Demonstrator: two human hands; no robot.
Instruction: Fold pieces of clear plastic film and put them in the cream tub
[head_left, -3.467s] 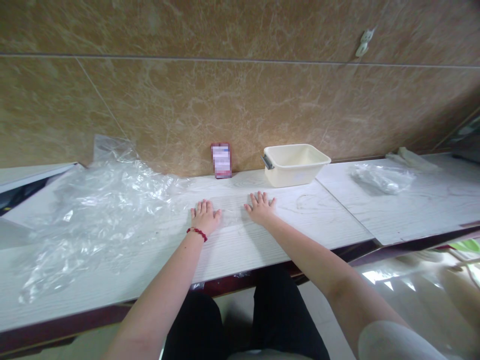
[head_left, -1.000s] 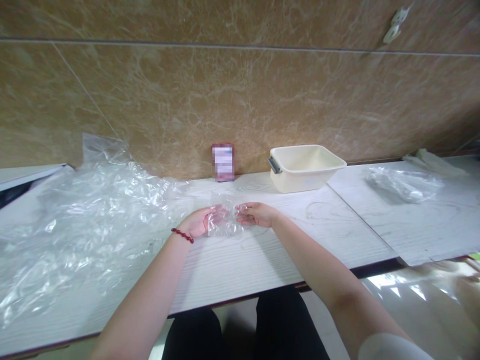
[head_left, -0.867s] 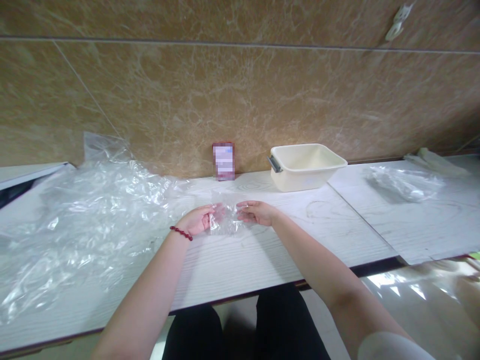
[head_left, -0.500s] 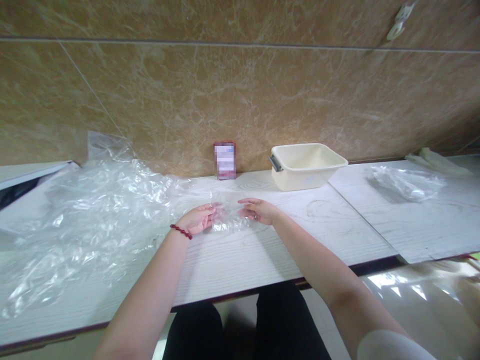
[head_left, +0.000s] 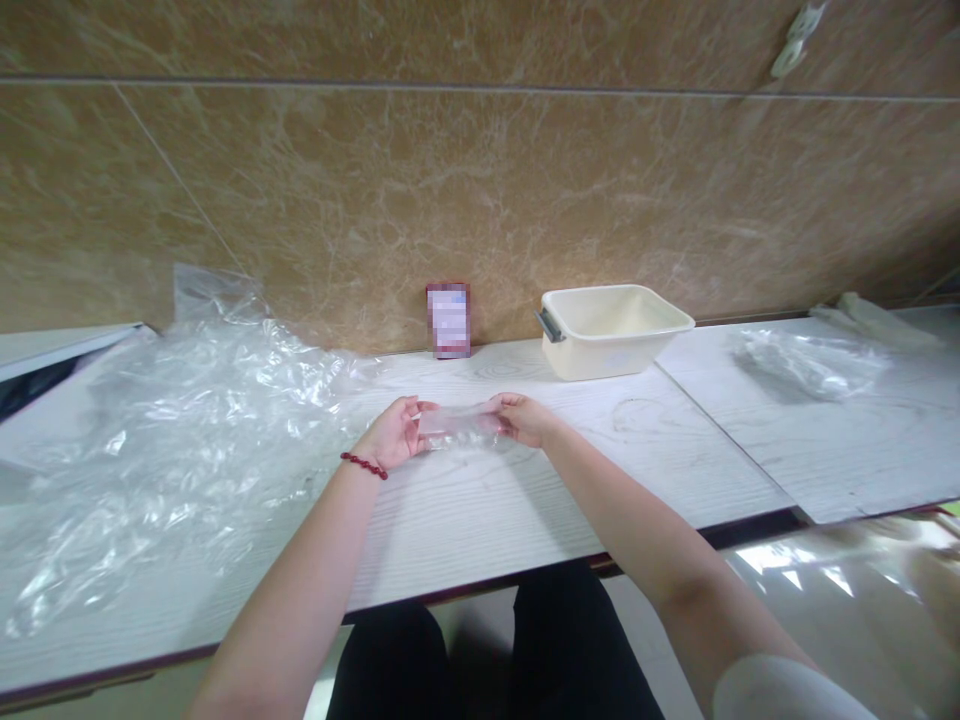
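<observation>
Your left hand (head_left: 394,432) and right hand (head_left: 526,420) are gripping opposite ends of a plastic bag (head_left: 459,424) over the table (head_left: 480,530), apparently to hold it flat; a tub (head_left: 606,357) is standing beyond, seemingly leaving room.

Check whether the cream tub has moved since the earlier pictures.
No: the tub stands in the same place beside the table seam; only the camera's view has shifted.
</observation>
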